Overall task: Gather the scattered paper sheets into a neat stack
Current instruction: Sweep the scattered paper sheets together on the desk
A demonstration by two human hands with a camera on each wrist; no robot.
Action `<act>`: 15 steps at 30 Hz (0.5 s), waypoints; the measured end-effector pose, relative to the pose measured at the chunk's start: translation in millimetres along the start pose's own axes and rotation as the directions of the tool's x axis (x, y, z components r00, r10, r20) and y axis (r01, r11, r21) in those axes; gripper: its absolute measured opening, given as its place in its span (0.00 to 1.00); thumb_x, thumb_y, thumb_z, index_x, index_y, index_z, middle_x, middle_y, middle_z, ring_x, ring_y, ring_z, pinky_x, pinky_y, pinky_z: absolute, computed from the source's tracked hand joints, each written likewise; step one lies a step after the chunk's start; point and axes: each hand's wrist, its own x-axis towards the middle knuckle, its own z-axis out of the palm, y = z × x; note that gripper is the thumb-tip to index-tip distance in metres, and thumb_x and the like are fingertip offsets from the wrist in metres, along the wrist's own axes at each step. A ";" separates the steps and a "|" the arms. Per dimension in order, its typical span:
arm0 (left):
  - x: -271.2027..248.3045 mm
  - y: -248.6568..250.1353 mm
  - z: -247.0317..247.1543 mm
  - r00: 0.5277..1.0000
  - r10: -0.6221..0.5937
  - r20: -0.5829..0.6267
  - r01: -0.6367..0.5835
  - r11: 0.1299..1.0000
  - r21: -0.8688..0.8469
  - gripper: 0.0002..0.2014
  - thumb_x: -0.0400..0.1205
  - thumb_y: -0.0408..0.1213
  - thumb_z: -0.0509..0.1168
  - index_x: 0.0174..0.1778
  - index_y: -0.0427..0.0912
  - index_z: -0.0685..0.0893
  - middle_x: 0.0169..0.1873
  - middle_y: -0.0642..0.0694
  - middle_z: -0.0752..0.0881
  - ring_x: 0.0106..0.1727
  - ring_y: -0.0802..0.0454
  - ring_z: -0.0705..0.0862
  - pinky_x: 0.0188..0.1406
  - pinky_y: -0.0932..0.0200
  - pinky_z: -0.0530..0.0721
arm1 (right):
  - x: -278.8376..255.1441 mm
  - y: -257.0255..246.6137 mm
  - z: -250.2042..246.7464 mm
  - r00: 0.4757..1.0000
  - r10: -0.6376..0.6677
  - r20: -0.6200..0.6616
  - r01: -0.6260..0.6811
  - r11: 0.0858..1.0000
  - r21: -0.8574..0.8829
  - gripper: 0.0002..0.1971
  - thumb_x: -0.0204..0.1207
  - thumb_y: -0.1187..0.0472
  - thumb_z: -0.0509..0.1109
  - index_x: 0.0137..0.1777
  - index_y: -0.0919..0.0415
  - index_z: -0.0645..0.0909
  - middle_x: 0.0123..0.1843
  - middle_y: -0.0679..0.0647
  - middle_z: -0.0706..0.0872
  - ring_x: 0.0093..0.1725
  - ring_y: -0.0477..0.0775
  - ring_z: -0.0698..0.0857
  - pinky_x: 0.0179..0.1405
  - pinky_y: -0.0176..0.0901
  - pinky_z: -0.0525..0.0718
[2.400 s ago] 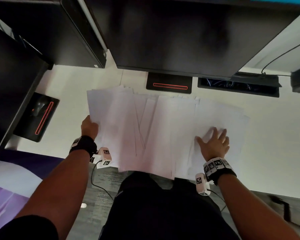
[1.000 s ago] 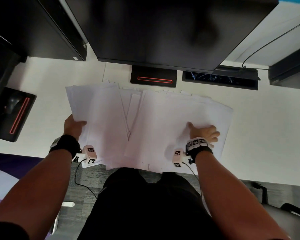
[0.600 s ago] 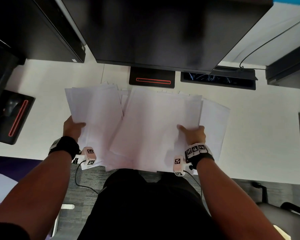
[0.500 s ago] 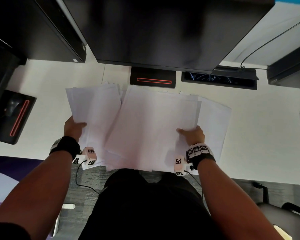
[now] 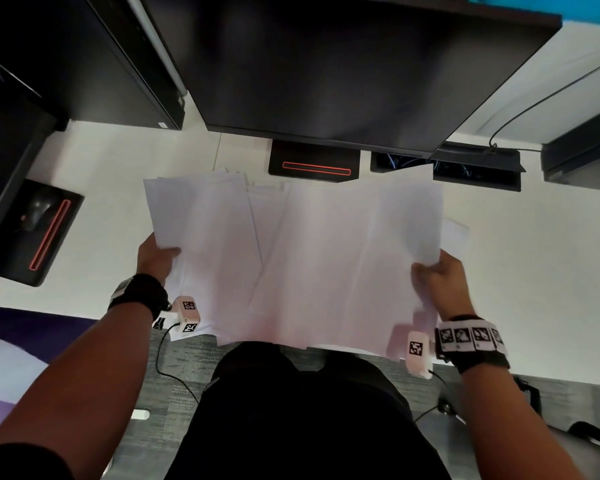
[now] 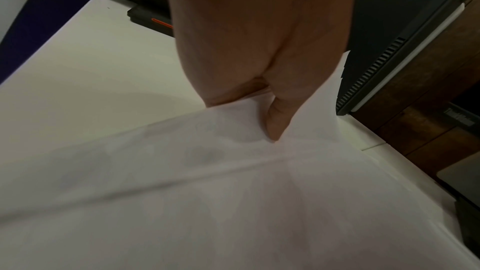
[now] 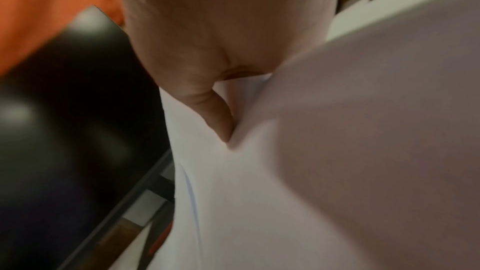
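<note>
Several white paper sheets (image 5: pixel 309 258) lie overlapped across the white desk (image 5: pixel 534 271), hanging over its near edge. My left hand (image 5: pixel 158 258) grips the left bunch (image 5: pixel 205 237) at its left edge, thumb on top; the left wrist view shows the thumb (image 6: pixel 275 122) pressing on the paper (image 6: pixel 233 192). My right hand (image 5: pixel 437 278) pinches the right edge of the right bunch (image 5: pixel 354 254), which is lifted and bowed. In the right wrist view the thumb (image 7: pixel 213 110) lies on the sheets (image 7: pixel 285 171). One sheet (image 5: pixel 459 233) stays flat under the raised bunch.
A large dark monitor (image 5: pixel 326 64) stands behind the sheets on a black base with a red line (image 5: pixel 314 161). A second base with a mouse (image 5: pixel 39 223) sits at the left. A cable slot (image 5: pixel 465 168) lies at the back right. My dark-clothed lap (image 5: pixel 309 410) is below.
My right hand has gone from flat on the right sheets to pinching their edge, and has lifted the bunch. The spread has narrowed. My left hand has kept its grip.
</note>
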 end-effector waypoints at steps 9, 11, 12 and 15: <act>-4.4 4.9 0.9 1.000 0.012 -0.014 -0.012 0.999 0.045 0.21 0.77 0.16 0.68 0.66 0.34 0.85 0.53 0.40 0.84 0.52 0.47 0.80 0.45 0.58 0.78 | -34.4 -50.0 -12.7 0.964 -0.257 -0.061 0.216 0.900 -0.379 0.14 0.82 0.73 0.65 0.61 0.66 0.87 0.42 0.68 0.89 0.40 0.71 0.84 0.36 0.44 0.74; -5.8 5.9 0.8 1.000 0.017 -0.012 -0.017 0.999 0.048 0.21 0.78 0.16 0.68 0.63 0.39 0.84 0.53 0.40 0.84 0.52 0.47 0.80 0.40 0.60 0.78 | -44.8 -63.4 -16.1 0.958 -0.273 -0.087 0.211 0.878 -0.430 0.20 0.83 0.73 0.63 0.70 0.62 0.86 0.48 0.71 0.91 0.46 0.76 0.88 0.43 0.49 0.77; -6.2 6.1 1.0 1.000 0.019 -0.010 -0.018 0.999 0.049 0.21 0.78 0.16 0.67 0.62 0.40 0.84 0.53 0.40 0.84 0.52 0.47 0.80 0.41 0.59 0.78 | -50.7 -69.8 -18.2 0.953 -0.288 -0.093 0.216 0.862 -0.459 0.21 0.83 0.73 0.63 0.73 0.61 0.85 0.48 0.72 0.91 0.47 0.77 0.88 0.44 0.51 0.78; -5.1 6.0 0.5 1.000 0.014 -0.018 -0.013 0.997 0.074 0.21 0.77 0.16 0.68 0.66 0.35 0.85 0.53 0.41 0.85 0.52 0.47 0.80 0.51 0.55 0.77 | -68.4 -90.3 -26.5 0.926 -0.359 -0.118 0.254 0.821 -0.511 0.21 0.83 0.74 0.64 0.73 0.63 0.85 0.45 0.75 0.91 0.43 0.79 0.88 0.42 0.53 0.79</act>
